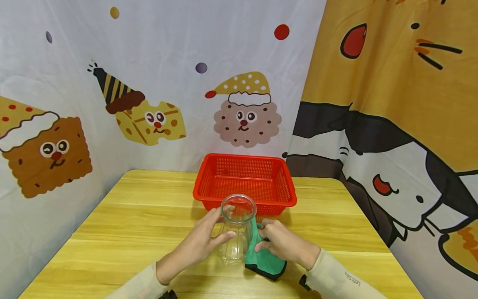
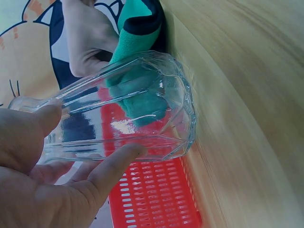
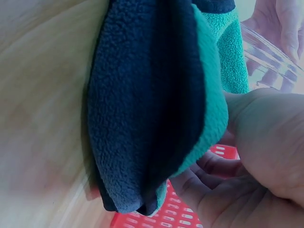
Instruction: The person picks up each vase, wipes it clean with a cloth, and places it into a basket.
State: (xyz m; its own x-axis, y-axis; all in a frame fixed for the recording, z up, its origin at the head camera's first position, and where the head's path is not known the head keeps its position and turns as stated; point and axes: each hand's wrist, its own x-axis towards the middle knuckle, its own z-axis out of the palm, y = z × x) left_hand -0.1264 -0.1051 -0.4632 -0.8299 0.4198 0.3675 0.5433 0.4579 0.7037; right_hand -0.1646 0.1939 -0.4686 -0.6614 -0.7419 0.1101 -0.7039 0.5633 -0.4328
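Nearest the camera, shows pale sleeves point(image 1: 330, 272) coming in from the bottom edge, with lettering point(image 1: 352, 279) on the right one. Holds a clear glass jar point(image 1: 240, 246) in the left hand point(image 1: 199, 241), with thumb on the near side and other fingers reaching round the glass. Has the jar upright over the near middle of the wood-grain table point(image 1: 123, 232), with its round mouth upward; cannot tell contact or gap at its base. Pinches a folded green cloth point(image 1: 268, 263) in the right hand point(image 1: 279, 241), with thumb and fingers closed on the fabric. Holds this cloth just beside the jar's right side, with black trim along its lower edge and a dark face in the right wrist view; cannot tell touch or gap against the glass. Finds a red basket point(image 1: 242, 164) with slotted sides just behind the jar. Meets, past the table's far edge, a hanging backdrop point(image 1: 168, 41), pale at left, orange-yellow at right, printed with cartoon figures point(image 1: 128, 120)
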